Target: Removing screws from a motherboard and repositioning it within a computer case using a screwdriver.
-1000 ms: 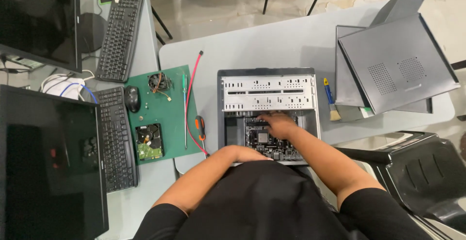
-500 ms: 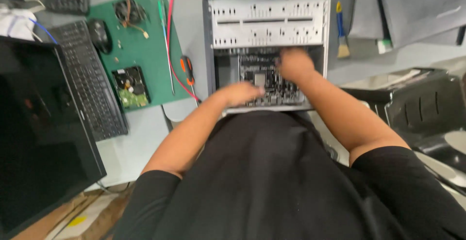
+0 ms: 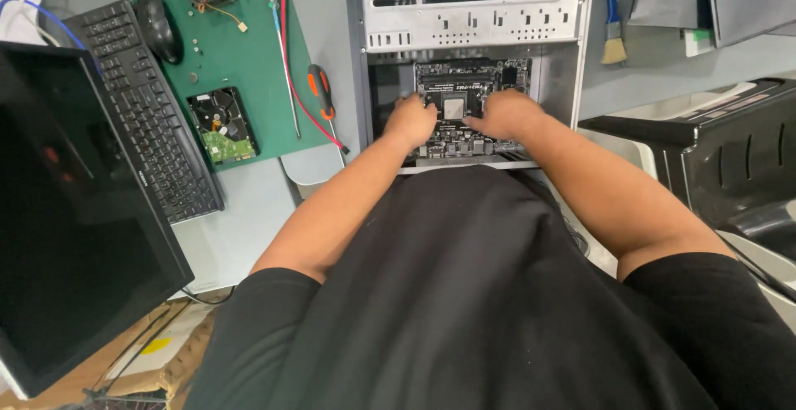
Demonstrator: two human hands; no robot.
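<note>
From the head camera, looking straight down: the person is leaning over an open grey metal computer case (image 3: pixel 468 12) lying on its side at the upper centre of the frame. Inside it, just below the perforated drive cage, a small dark motherboard with a square silver socket in its middle (image 3: pixel 466 95) is sitting flat in the case.

The left hand (image 3: pixel 410 121) is resting on the board's left edge, fingers curled down onto it. The right hand (image 3: pixel 507 114) is pressing on the right edge in the same way. Both are closed loosely against the board; whether the fingertips are hooking under it or only pushing on top I cannot tell, since the knuckles are hiding them.

To do this well, I would judge that the two hands should be keeping even pressure on opposite edges, so the board is staying level and not flexing, and that fingers should be staying off the socket and the small parts around it.

To the left of the case, an orange-and-black handled screwdriver (image 3: pixel 320 92) is lying near the edge of a green work mat (image 3: pixel 249 53), with a bare hard drive (image 3: pixel 222 126) on the mat beside it. Further left, a black keyboard (image 3: pixel 141 111) and black mouse (image 3: pixel 159 29) are sitting by a dark monitor (image 3: pixel 75 228). A blue-handled brush (image 3: pixel 613 20) is lying at the upper right.
</note>
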